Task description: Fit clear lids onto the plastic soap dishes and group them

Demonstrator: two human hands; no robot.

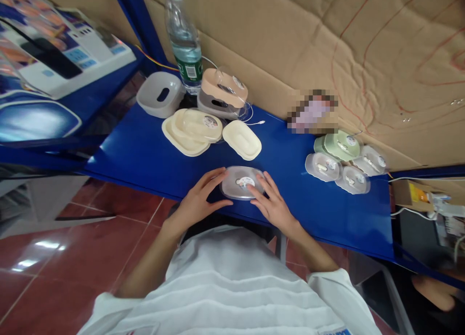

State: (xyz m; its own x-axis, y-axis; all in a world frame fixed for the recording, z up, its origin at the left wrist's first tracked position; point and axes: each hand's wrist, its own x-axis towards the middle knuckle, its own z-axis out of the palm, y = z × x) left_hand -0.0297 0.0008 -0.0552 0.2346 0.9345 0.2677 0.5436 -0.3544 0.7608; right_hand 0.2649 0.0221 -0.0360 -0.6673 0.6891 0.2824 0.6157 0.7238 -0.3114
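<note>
A grey oval box with a clear lid and a round sticker (pixel 238 185) lies on the blue table between my hands. My left hand (pixel 199 199) is at its left end, thumb and fingers apart around the edge. On the right side, my right hand (pixel 272 202) has its fingers spread, with some fingertips over the lid near the sticker. Behind the box are a cream tray (pixel 242 140) and stacked cream pieces with a clear lid (pixel 194 129).
Along the back stand a grey container (pixel 160 94), a water bottle (pixel 185 49) and a peach box (pixel 223 88). Several lidded boxes, green (pixel 341 145) and grey (pixel 323 166), sit at the right. A blue table (pixel 145 151) has its front edge near my body.
</note>
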